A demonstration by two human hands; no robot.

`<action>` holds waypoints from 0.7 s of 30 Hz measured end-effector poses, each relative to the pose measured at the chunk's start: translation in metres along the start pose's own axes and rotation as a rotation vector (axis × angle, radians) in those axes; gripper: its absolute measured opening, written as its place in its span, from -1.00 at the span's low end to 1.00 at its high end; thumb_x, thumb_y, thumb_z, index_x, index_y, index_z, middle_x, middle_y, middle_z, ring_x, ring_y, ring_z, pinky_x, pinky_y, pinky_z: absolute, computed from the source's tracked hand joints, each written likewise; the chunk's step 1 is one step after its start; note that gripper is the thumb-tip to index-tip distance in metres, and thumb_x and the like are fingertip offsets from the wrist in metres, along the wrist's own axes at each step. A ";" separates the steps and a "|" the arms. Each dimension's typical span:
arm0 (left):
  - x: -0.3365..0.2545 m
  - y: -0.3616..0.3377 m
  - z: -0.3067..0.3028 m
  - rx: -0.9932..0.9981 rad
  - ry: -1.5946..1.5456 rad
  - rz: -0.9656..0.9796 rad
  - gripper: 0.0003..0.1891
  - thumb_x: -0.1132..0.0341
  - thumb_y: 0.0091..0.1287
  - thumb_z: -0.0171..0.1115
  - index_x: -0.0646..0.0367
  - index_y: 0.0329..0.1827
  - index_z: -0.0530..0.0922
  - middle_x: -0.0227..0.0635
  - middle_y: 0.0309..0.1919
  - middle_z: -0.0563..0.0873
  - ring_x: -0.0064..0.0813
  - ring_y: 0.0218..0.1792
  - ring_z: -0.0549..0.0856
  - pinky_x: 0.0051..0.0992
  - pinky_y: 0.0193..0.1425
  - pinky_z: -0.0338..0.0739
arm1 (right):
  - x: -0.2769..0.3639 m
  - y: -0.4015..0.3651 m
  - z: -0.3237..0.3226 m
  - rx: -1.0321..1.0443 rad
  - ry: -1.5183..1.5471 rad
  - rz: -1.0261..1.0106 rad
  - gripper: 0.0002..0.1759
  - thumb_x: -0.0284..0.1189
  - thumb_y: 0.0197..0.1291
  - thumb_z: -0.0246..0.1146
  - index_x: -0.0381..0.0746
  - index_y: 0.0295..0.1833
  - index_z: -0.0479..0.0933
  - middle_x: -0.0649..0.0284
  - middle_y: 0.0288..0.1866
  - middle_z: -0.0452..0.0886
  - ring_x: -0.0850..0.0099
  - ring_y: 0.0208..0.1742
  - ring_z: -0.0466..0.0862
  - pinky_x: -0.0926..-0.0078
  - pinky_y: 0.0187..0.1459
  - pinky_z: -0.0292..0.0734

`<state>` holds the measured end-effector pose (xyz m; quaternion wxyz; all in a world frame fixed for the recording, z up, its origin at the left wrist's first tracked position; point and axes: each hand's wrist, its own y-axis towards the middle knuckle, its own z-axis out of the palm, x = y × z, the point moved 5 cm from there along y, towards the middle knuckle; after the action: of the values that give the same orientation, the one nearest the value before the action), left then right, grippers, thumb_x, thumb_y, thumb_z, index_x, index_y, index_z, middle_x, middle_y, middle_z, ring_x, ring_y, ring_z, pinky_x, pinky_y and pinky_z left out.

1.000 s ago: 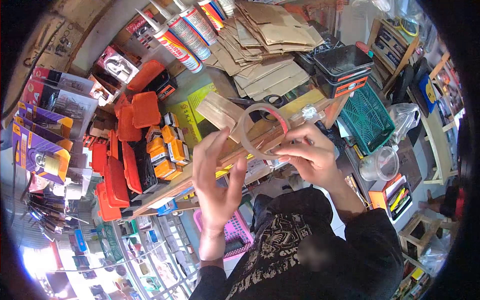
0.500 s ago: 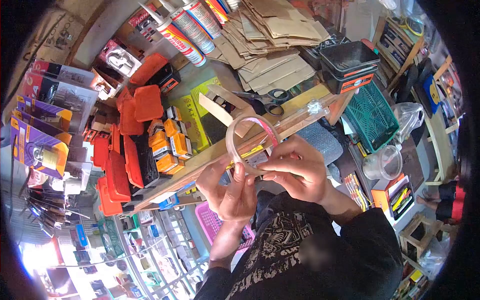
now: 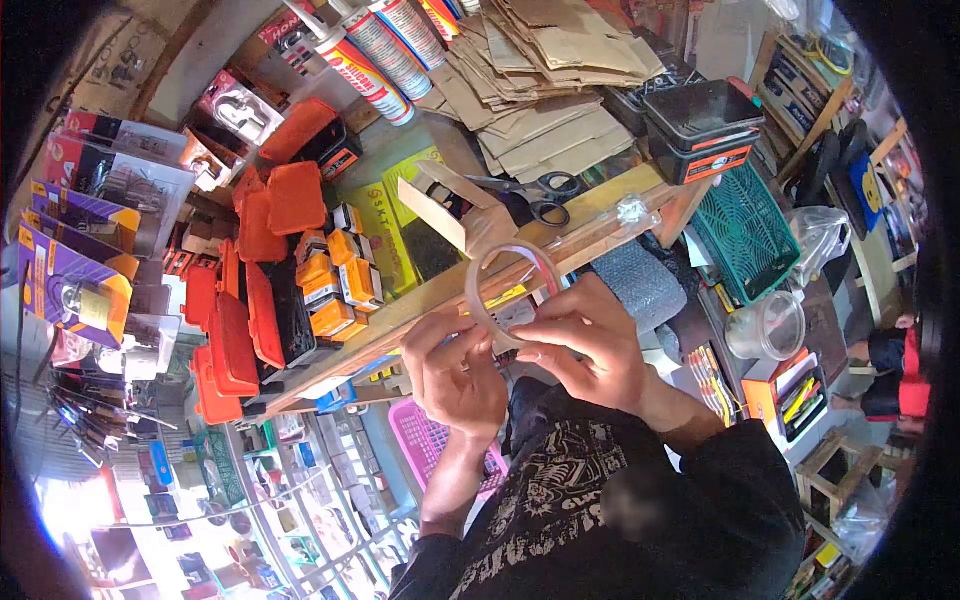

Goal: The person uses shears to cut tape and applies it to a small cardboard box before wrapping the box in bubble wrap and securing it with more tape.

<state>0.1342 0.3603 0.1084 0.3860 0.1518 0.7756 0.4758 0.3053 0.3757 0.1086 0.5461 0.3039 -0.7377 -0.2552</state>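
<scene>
A roll of clear tape [image 3: 476, 296] with a pinkish inside is held upright in front of my chest, its open ring facing me. My right hand [image 3: 590, 345] pinches its lower right rim between thumb and fingers. At the lower left rim, my left hand [image 3: 455, 375] is closed with curled fingers against the roll. Whether a loose tape end lies between the fingertips is too small to make out. Just beyond the roll stands an open cardboard box [image 3: 470, 215], with black-handled scissors [image 3: 545, 195] lying beside it on the wooden counter [image 3: 400, 325].
Orange-lidded cases [image 3: 235, 340] and small yellow-orange boxes [image 3: 338, 285] line the counter's left side. Silicone tubes [image 3: 370, 85] and stacked brown cardboard [image 3: 560, 130] are at the back. A black container [image 3: 700, 130] and green basket [image 3: 745, 230] stand right. Another person's legs [image 3: 880, 385] show far right.
The roll has shifted slightly right and down. My left hand has turned, its fingers more curled, and the thumb no longer points up along the rim. My right hand keeps its pinch.
</scene>
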 end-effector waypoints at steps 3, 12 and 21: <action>0.004 0.005 0.002 0.039 -0.018 -0.051 -0.81 0.63 0.24 0.46 0.15 -0.24 0.65 -0.22 -0.12 0.76 -0.18 -0.02 0.75 -0.23 0.12 0.62 | 0.006 0.002 -0.004 0.034 -0.121 -0.048 -0.66 -0.41 0.10 0.60 -0.16 -0.01 0.70 0.27 -0.10 0.74 0.25 -0.07 0.70 0.18 -0.03 0.53; -0.015 0.018 0.011 0.460 0.040 -0.072 -0.84 0.56 0.23 0.47 0.12 -0.25 0.65 -0.37 -0.25 0.79 -0.16 -0.02 0.74 -0.19 0.10 0.57 | -0.021 -0.018 -0.004 0.070 0.247 0.563 -0.56 -0.49 0.27 0.51 -0.25 0.22 0.57 0.32 -0.57 0.54 0.52 -0.60 0.56 0.48 -0.52 0.37; -0.030 0.026 0.002 0.554 0.092 -0.108 -0.81 0.49 0.21 0.53 0.12 -0.13 0.74 -0.23 0.05 0.77 -0.11 0.13 0.71 -0.16 0.17 0.58 | -0.023 -0.030 0.008 0.088 0.399 0.440 -0.85 -0.52 0.40 0.43 -0.36 -0.01 0.69 0.30 -0.48 0.69 0.69 -0.58 0.59 0.61 -0.55 0.35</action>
<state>0.1518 0.3560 0.1441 0.3192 0.1883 0.8996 0.2309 0.3078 0.3723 0.0699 0.7086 0.2044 -0.6745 -0.0337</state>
